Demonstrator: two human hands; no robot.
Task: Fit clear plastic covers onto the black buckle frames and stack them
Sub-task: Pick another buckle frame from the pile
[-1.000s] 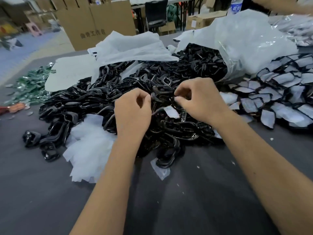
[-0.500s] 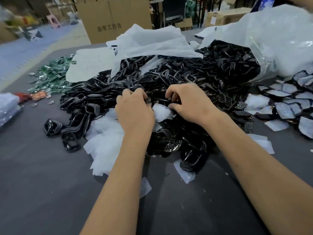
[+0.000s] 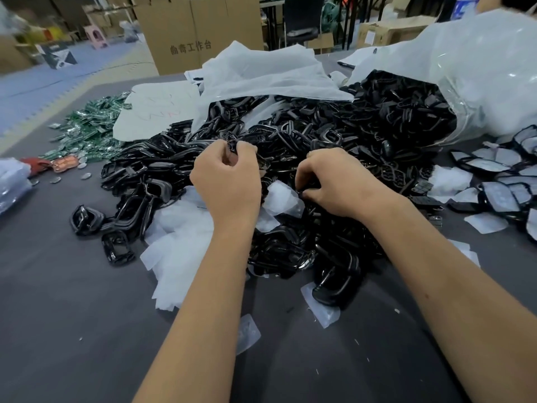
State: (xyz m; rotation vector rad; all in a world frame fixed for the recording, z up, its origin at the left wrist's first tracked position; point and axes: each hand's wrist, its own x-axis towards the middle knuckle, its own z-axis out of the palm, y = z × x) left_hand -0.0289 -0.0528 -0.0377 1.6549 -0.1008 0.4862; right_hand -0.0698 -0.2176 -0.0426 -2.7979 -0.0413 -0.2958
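Two hands are now lower in the pile than a second ago. Left hand [image 3: 229, 181] is curled, pinching a black buckle frame [image 3: 234, 146] at its fingertips; a clear cover [image 3: 283, 197] is held between the hands; right hand [image 3: 337, 181] pinches its edge. Fitting is judged underway. Finished stack [image 3: 499, 187] lies right; bare table [image 3: 72, 330] front-left gives room.

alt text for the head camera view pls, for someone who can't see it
Two bare hands work over a heap of black buckle frames on a grey table: left hand pinches a frame, right hand grips another beside a clear plastic cover.
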